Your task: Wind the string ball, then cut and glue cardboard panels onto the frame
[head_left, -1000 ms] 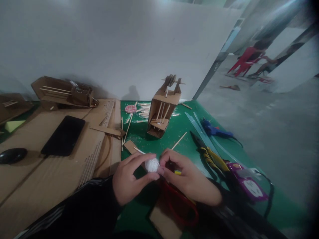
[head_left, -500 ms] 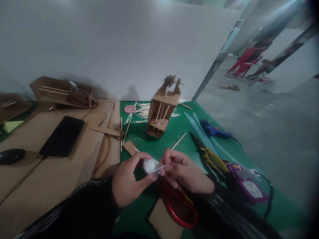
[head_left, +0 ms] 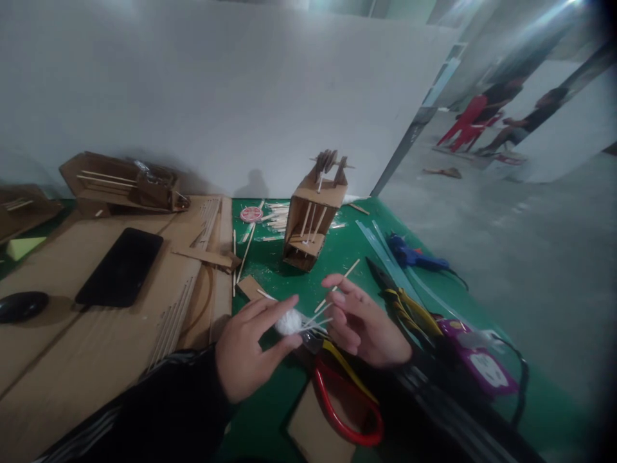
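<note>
My left hand point(head_left: 253, 347) is closed around a small ball of white string point(head_left: 289, 321), held between the fingers and thumb. Pale strands point(head_left: 315, 319) run from the ball to my right hand point(head_left: 364, 321). That hand's index finger is raised and its other fingers are curled, with the string at them; the exact grip is hard to see. Beneath both hands lies a pair of scissors with red handles point(head_left: 332, 418). Beyond them stands a cardboard frame point(head_left: 313, 218) with wooden sticks inside and cardboard discs on top.
Pliers with yellow handles point(head_left: 409, 308), a blue glue gun point(head_left: 414, 252), glue sticks point(head_left: 385, 257) and a purple packet point(head_left: 477, 360) lie at right. At left, a phone point(head_left: 123, 267) and a mouse point(head_left: 23, 307) rest on cardboard. Loose sticks point(head_left: 279, 215) lie behind. People sit far right.
My right hand has loosened its pinch near the ball, raising its index finger and drawing slightly away to the right. More strands now show between the hands. The left hand keeps the ball.
</note>
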The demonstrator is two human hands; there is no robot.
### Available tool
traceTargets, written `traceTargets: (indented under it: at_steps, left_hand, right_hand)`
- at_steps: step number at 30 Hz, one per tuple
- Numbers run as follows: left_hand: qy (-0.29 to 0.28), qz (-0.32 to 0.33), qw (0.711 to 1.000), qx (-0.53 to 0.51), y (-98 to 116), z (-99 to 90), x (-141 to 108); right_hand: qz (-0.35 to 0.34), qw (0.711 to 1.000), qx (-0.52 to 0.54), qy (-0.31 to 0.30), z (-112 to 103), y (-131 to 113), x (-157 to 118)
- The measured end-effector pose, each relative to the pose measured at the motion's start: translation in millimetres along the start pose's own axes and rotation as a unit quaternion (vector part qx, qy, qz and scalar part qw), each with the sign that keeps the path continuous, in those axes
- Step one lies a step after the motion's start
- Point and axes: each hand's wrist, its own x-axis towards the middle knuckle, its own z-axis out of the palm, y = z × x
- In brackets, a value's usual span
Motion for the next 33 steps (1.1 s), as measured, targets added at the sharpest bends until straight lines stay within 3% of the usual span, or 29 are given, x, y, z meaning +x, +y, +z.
traceTargets:
  at_steps: [4, 7, 9, 13, 16, 18, 20, 22, 24, 26, 28, 31, 33]
  left_hand:
    - [-0.001, -0.054, 0.998, 0.019, -1.8, 3.8, -1.1]
    - [0.021, -0.114, 0.993, -0.017, 1.7, 4.6, -2.4]
    - [0.016, -0.114, 0.992, -0.055, 5.0, 3.2, -3.0]
    - [0.002, -0.087, 0.983, -0.160, 7.3, -0.4, -4.3]
    - [0.006, -0.087, 0.968, -0.233, 5.0, -0.6, -5.1]
    - [0.016, -0.090, 0.961, -0.260, 3.4, 0.2, -5.2]
    - [0.026, -0.087, 0.959, -0.267, 2.4, 0.9, -4.8]
    - [0.029, -0.083, 0.960, -0.265, 1.9, 1.1, -4.2]
    - [0.031, -0.078, 0.960, -0.266, 1.6, 0.8, -3.9]
    - [0.034, -0.076, 0.960, -0.269, 1.4, 0.5, -4.3]
    - [0.032, -0.078, 0.958, -0.274, 1.6, 0.5, -5.1]
    - [0.002, -0.091, 0.954, -0.285, 2.7, 0.7, -5.8]
    - [-0.030, -0.103, 0.944, -0.312, 4.0, 0.5, -5.1]
  right_hand:
    - [-0.065, 0.997, -0.043, 0.028, 1.7, -1.5, -1.5]
    - [-0.121, 0.979, -0.155, 0.048, -0.2, -1.7, -1.4]
    - [-0.144, 0.939, -0.301, 0.078, -2.4, -1.0, -0.3]
    - [-0.156, 0.801, -0.564, 0.122, -5.6, -0.1, 1.6]
    - [-0.189, 0.765, -0.593, 0.166, -4.7, -4.1, -1.2]
    - [-0.238, 0.770, -0.564, 0.180, -1.8, -8.6, -5.6]
    - [-0.240, 0.820, -0.506, 0.117, 3.5, -12.0, -10.5]
    - [-0.166, 0.886, -0.433, -0.007, 10.8, -12.0, -13.7]
    - [-0.075, 0.918, -0.377, -0.099, 18.0, -8.3, -14.1]
    - [-0.022, 0.922, -0.363, -0.130, 22.7, -3.5, -11.8]
    - [-0.009, 0.916, -0.385, -0.113, 23.0, -2.0, -8.5]
    - [-0.062, 0.897, -0.435, -0.058, 16.3, -10.9, -4.4]
    - [-0.096, 0.886, -0.449, -0.059, 10.1, -22.0, -2.6]
